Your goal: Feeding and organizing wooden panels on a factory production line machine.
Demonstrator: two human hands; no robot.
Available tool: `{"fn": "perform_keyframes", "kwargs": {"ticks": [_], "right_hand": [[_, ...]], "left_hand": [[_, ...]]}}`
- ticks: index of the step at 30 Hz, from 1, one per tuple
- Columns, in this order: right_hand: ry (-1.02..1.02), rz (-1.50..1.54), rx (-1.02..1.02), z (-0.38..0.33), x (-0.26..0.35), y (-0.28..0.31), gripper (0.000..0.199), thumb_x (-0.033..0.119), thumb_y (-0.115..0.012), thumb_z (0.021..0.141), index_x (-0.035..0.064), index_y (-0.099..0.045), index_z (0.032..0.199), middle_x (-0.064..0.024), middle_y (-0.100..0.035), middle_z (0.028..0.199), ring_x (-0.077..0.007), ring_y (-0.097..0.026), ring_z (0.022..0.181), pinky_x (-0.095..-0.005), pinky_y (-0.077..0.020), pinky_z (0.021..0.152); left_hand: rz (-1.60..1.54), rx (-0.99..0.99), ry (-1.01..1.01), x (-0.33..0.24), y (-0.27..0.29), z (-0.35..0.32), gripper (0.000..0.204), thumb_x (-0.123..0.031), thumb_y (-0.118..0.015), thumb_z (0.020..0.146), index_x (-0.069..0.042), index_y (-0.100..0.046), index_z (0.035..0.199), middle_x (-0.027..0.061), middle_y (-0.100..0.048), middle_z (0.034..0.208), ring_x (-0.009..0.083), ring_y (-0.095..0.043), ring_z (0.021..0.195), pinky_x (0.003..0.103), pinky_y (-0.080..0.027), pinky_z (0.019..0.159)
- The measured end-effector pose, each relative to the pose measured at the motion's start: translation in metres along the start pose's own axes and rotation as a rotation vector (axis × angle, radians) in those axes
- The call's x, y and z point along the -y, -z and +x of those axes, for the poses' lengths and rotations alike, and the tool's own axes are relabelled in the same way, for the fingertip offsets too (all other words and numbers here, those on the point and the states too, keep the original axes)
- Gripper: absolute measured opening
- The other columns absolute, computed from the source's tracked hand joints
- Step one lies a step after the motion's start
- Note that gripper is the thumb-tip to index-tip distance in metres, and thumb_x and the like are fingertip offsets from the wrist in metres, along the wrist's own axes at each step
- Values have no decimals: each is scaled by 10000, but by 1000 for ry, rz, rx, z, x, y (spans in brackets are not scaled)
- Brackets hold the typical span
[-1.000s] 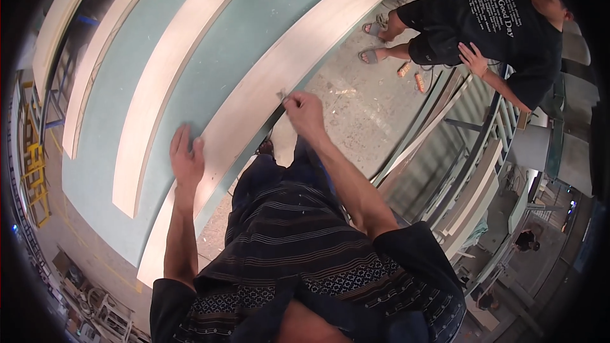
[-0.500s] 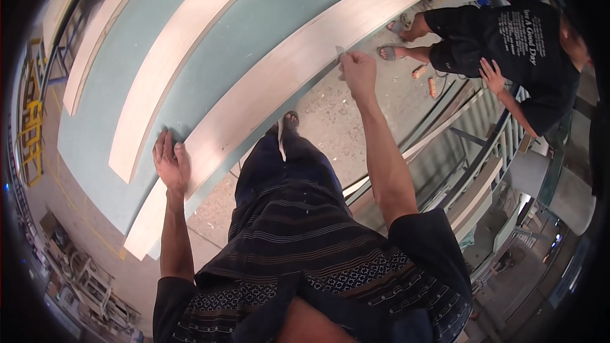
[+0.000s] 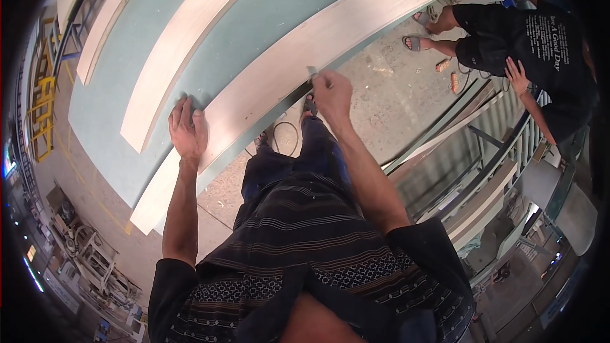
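Observation:
My left hand [image 3: 187, 128] lies flat, fingers spread, on a long pale wooden board [image 3: 356, 19] that rests along the near edge of a large green table [image 3: 273, 6]. My right hand [image 3: 332, 92] is closed on a small thin tool [image 3: 312, 72], its tip touching the board's near edge. What kind of tool it is I cannot tell. A thin cord [image 3: 286, 136] hangs below the table edge, in front of my legs.
Two more pale boards [image 3: 184, 44] lie farther back on the green table. A person in black [image 3: 534, 32] with sandals stands at the upper right beside stacked panels and metal racks [image 3: 483, 159]. The concrete floor carries scraps. Yellow frames [image 3: 41, 108] stand at the left.
My right hand swung out to the right along the board's edge, then came back left and nearer. My left hand slid along the board as the view shifted.

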State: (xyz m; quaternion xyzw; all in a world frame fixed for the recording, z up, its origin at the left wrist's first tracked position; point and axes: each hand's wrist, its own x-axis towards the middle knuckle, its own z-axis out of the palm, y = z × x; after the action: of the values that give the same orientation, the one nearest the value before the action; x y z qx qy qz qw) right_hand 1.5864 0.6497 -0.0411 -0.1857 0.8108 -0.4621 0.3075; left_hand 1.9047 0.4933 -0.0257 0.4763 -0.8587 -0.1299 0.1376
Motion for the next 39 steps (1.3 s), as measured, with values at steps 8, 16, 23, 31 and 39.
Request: {"fn": "perform_keyframes", "kwargs": {"ticks": [8, 16, 23, 31, 39], "right_hand": [[97, 10, 89, -66, -15, -64, 189, 126, -656, 909, -8, -708, 787, -34, -609, 609, -95, -561, 581, -308, -454, 545], [-48, 192, -32, 0, 7, -3, 183, 118, -654, 911, -37, -738, 859, -38, -648, 696, -105, -572, 544, -264, -504, 501], [-28, 152, -90, -82, 12, -73, 173, 99, -643, 929, -28, -728, 847, -43, -651, 711, -118, -595, 591, -284, -532, 507], [174, -37, 46, -171, -18, -166, 251, 178, -634, 904, -41, -729, 826, -65, -646, 627, -131, -605, 527, -320, -507, 514], [16, 123, -213, -56, 19, -44, 182, 103, -655, 882, -53, -711, 806, -81, -645, 672, -149, -577, 505, -321, -528, 489]], "left_hand": [[-25, -21, -22, 3, 1, -1, 452, -338, -513, 1054, 0, -666, 1311, 188, -605, 1410, 399, -558, 1271, 459, -441, 1091], [-93, 38, -86, 79, 31, -51, 445, -318, -512, 1059, 20, -658, 1308, 213, -615, 1397, 415, -565, 1288, 463, -434, 1107], [-68, -23, -5, 183, 83, -126, 385, -245, -554, 1019, 37, -672, 1253, 207, -626, 1377, 407, -583, 1244, 481, -426, 1101], [-68, 59, -5, 200, 99, -140, 479, -323, -496, 1070, 57, -631, 1327, 233, -590, 1428, 412, -550, 1316, 467, -412, 1137], [-104, -26, 36, 274, 120, -187, 492, -337, -486, 1068, 65, -642, 1303, 222, -588, 1428, 401, -542, 1313, 462, -407, 1132]]}}
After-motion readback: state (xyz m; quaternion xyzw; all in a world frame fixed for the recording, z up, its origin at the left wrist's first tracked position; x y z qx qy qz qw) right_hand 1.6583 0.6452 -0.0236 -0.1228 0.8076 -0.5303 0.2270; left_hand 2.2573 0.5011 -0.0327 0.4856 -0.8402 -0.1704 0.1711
